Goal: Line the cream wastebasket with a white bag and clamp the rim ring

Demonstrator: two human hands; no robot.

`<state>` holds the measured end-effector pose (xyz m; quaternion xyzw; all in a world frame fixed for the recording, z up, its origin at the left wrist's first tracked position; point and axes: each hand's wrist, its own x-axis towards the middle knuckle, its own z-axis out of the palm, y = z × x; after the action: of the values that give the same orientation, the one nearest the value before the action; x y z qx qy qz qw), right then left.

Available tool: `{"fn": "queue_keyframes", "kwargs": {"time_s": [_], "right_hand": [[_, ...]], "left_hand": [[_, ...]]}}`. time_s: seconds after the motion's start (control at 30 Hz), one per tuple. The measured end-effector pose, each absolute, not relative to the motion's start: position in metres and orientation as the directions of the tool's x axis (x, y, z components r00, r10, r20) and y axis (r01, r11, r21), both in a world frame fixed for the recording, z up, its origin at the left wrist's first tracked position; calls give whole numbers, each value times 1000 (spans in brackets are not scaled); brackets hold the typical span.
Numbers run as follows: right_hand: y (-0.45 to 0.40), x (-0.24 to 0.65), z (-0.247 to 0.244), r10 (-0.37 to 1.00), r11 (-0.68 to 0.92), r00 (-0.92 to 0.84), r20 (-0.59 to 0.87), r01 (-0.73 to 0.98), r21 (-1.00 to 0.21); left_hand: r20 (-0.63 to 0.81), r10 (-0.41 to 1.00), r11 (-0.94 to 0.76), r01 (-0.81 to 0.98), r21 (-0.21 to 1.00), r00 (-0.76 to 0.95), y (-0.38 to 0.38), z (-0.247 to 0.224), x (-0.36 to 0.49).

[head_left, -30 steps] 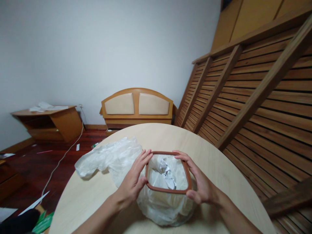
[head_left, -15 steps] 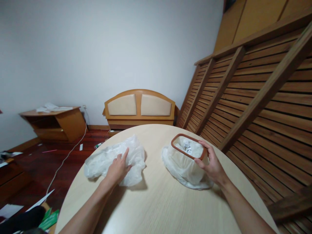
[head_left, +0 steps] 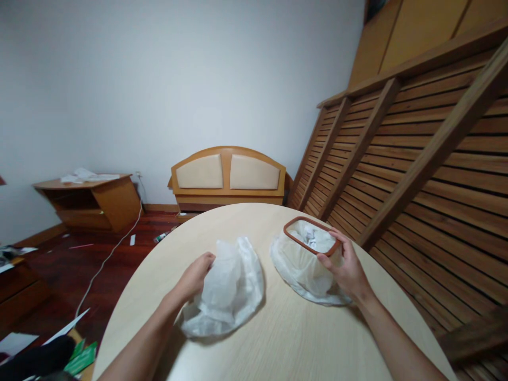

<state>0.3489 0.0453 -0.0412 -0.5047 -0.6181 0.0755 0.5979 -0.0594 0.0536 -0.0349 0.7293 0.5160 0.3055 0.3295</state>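
While my right hand [head_left: 349, 270] grips the brown rounded-rectangular rim [head_left: 301, 245] of a white-lined bin [head_left: 309, 267], my left hand [head_left: 197, 276] clutches a crumpled translucent white plastic bag [head_left: 234, 288] on the pale round worktop [head_left: 305, 338]; from afar, I'd expect the bag light, limp, slippery, best held bunched.

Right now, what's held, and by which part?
Left hand: the loose bag, by its left edge. Right hand: the lined bin, by the right end of its brown rim.
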Motion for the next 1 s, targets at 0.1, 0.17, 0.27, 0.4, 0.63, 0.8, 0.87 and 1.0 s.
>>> {"fn": "queue_keyframes", "kwargs": {"time_s": [0.1,0.17,0.27,0.4,0.63,0.8,0.87,1.0], "right_hand": [[45,348,-41,714,480,226,662,530,-699],[44,347,-40,713,482,225,664,530,-697],[43,344,-39,711,474,230,664,542,-695],[42,339,-37,706,457,239,667,566,-687],[63,315,-32,695,416,254,673,621,-664],[102,267,-18,774,296,278,570,637,-712],[119,238,-10,830,218,272,487,646,-732],[151,174,3,876,145,266,403,650,-746]], "left_hand": [[184,947,-320,706,631,264,56,-37,-58],[282,905,-419,781,463,318,51,-33,-54],[411,801,-575,752,321,436,38,-23,-44],[307,662,-748,575,332,684,18,-22,-22],[-6,599,-745,560,363,801,11,-47,7],[42,700,-693,663,284,713,23,-48,-1],[77,720,-674,668,315,690,27,-48,-6],[140,714,-683,638,355,686,34,-51,-13]]}}
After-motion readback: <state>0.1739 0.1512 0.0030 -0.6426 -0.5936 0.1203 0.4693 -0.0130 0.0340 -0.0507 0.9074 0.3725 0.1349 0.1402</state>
